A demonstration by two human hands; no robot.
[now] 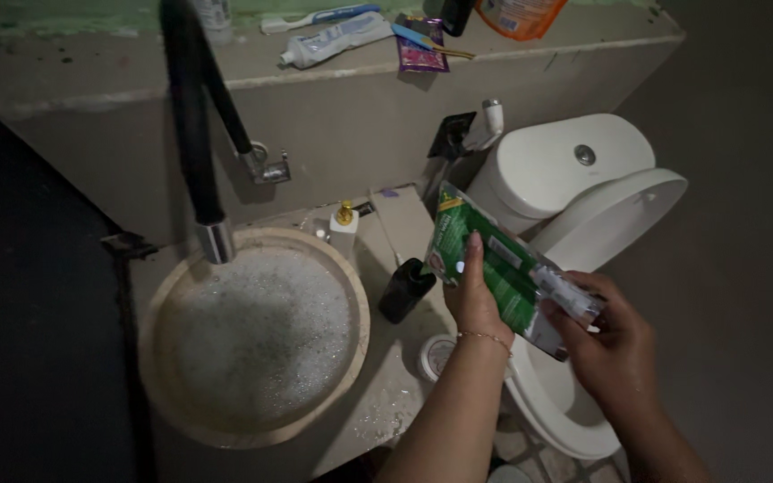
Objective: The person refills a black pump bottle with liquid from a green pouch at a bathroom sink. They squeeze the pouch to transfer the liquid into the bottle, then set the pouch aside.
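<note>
Both hands' grip (530, 300) closed on green packet (485, 259).

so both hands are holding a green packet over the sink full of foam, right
Not quite. The head view shows the left hand and right hand holding the green packet over the toilet, not over the foam-filled sink, which lies off to the left.

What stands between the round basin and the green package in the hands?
In the head view, a dark bottle stands on the counter between the basin and the green package.
</note>
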